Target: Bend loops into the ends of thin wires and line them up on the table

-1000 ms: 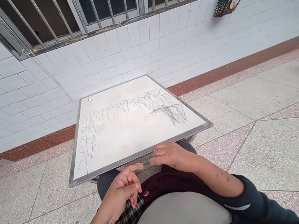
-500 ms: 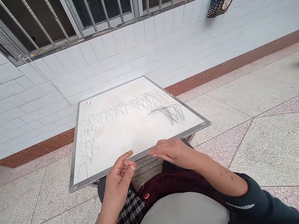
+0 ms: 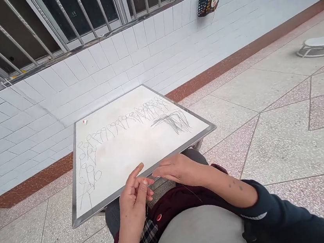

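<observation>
Over the table's front edge, my left hand (image 3: 136, 197) is closed in a pinch, thumb against the fingers, its index fingertip raised. A faint strand hangs below it; the part between the fingertips is too small to make out. My right hand (image 3: 175, 169) is just to the right, palm down, fingers pressed together on a thin dark wire (image 3: 194, 195) that trails over my lap. Many looped wires (image 3: 123, 120), each a round loop with loose tails, lie in a curved row on the white tabletop (image 3: 124, 153). A bundle of straight wires (image 3: 173, 120) lies at the right.
The grey-edged table stands against a white tiled wall (image 3: 108, 73). A small red-and-white object (image 3: 85, 122) is at its far left corner. A dotted bag (image 3: 209, 2) hangs from the barred window. A white stool (image 3: 318, 46) stands on the floor at right.
The view has swung to the right, so the table and wall sit further left. My hands have drawn slightly closer together and stay at the table's front edge.
</observation>
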Demonstrator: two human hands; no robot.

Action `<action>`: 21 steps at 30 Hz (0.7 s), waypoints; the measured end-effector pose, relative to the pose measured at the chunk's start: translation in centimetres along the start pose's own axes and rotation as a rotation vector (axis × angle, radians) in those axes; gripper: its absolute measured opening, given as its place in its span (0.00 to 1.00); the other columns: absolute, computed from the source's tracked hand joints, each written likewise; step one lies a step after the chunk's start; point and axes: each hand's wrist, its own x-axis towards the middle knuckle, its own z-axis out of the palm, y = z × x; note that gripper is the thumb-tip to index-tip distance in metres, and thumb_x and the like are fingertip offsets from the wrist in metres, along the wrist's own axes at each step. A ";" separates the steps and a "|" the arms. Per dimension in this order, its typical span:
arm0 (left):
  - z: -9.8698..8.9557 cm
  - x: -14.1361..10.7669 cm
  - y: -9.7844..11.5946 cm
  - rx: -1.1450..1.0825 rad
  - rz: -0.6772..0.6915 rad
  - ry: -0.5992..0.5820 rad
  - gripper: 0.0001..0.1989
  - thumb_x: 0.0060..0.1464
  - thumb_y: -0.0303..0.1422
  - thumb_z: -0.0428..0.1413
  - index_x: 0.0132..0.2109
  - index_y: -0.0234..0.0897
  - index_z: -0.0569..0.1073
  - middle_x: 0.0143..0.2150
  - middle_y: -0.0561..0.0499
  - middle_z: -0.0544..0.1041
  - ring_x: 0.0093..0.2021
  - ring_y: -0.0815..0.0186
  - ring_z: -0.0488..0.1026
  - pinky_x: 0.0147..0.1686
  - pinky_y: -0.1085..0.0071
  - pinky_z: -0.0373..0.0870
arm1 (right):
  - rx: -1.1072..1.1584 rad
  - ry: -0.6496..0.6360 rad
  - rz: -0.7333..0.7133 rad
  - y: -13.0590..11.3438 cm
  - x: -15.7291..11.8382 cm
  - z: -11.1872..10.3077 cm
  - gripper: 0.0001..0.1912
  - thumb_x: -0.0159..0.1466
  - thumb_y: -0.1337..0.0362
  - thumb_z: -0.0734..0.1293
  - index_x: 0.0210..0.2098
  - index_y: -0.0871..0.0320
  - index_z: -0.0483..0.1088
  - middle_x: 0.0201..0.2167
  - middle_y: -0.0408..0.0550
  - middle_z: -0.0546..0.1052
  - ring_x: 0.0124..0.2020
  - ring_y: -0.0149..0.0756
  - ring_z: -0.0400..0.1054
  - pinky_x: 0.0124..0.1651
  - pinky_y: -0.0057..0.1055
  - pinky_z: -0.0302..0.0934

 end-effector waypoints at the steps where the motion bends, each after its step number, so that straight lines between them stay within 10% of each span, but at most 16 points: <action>1: 0.0 0.0 0.0 0.024 -0.016 -0.017 0.24 0.55 0.40 0.55 0.59 0.42 0.67 0.35 0.51 0.76 0.27 0.69 0.68 0.28 0.73 0.68 | -0.010 0.005 -0.010 0.0 0.0 0.1 0.15 0.70 0.64 0.54 0.41 0.56 0.72 0.26 0.44 0.71 0.28 0.30 0.64 0.30 0.24 0.54; 13: 0.1 0.1 -1.0 0.513 0.083 -0.193 0.22 0.60 0.33 0.46 0.60 0.48 0.63 0.34 0.54 0.72 0.31 0.68 0.69 0.36 0.69 0.66 | -0.112 -0.089 -0.143 1.0 -0.5 0.6 0.12 0.67 0.72 0.57 0.41 0.54 0.70 0.28 0.41 0.71 0.31 0.29 0.62 0.31 0.25 0.50; 21: 0.1 0.4 -1.3 0.284 -0.003 -0.059 0.25 0.57 0.35 0.50 0.62 0.46 0.60 0.32 0.54 0.73 0.27 0.69 0.67 0.29 0.71 0.67 | -0.019 -0.030 0.011 0.9 -0.1 1.9 0.09 0.69 0.65 0.58 0.40 0.59 0.69 0.28 0.44 0.72 0.31 0.30 0.65 0.33 0.24 0.55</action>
